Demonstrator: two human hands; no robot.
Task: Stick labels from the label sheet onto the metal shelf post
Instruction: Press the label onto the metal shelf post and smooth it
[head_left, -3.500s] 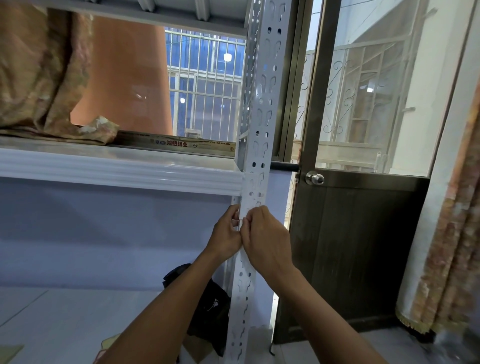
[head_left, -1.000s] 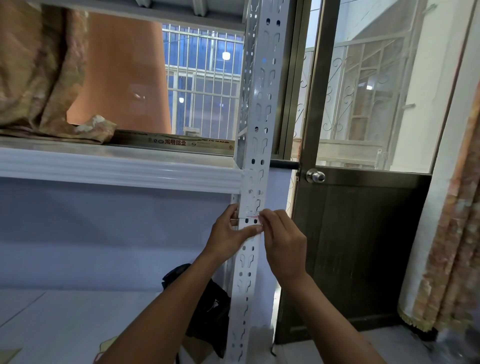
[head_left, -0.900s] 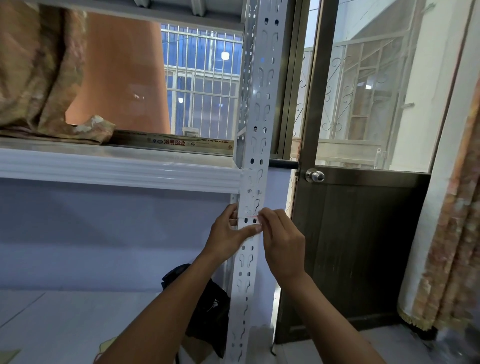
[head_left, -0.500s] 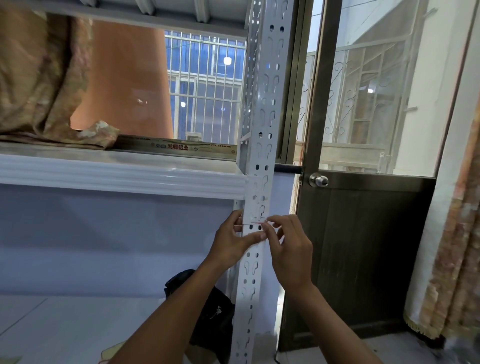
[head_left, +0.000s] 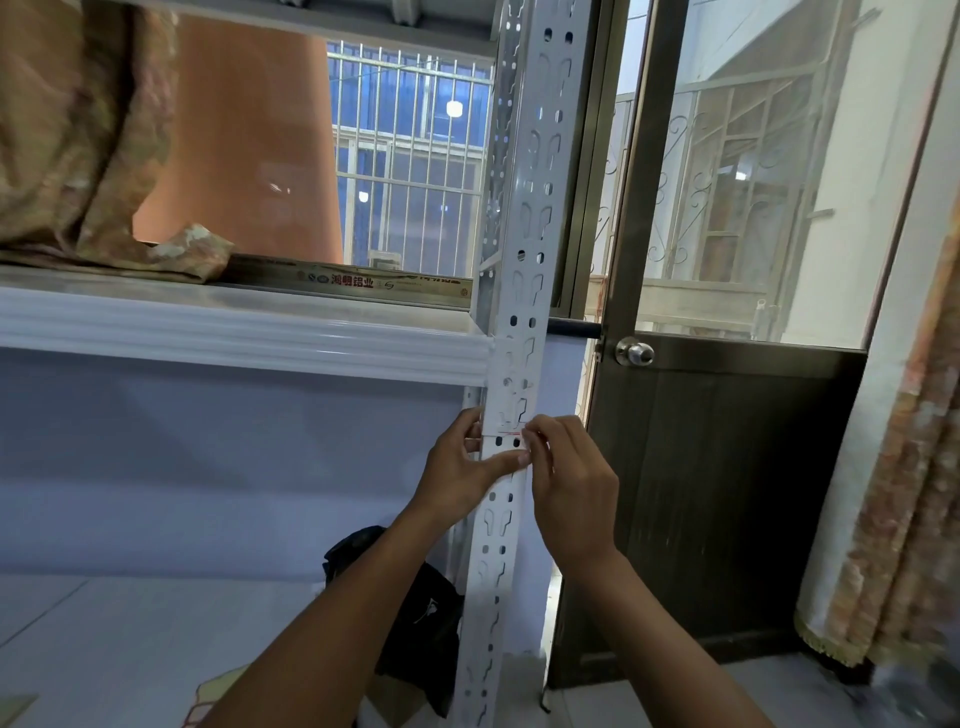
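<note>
Drawn apart from the earlier bunched hold over the post. Nearest, left hand gripping the metal shelf post, thumb laid flat across its face. Right hand shifted to the post's right edge, fingertips curled, apparently pinching the label end, though too small to be sure. Just beyond, that label across the post below the shelf, red line showing. Likely only smoothing left; no label sheet in sight.
</note>
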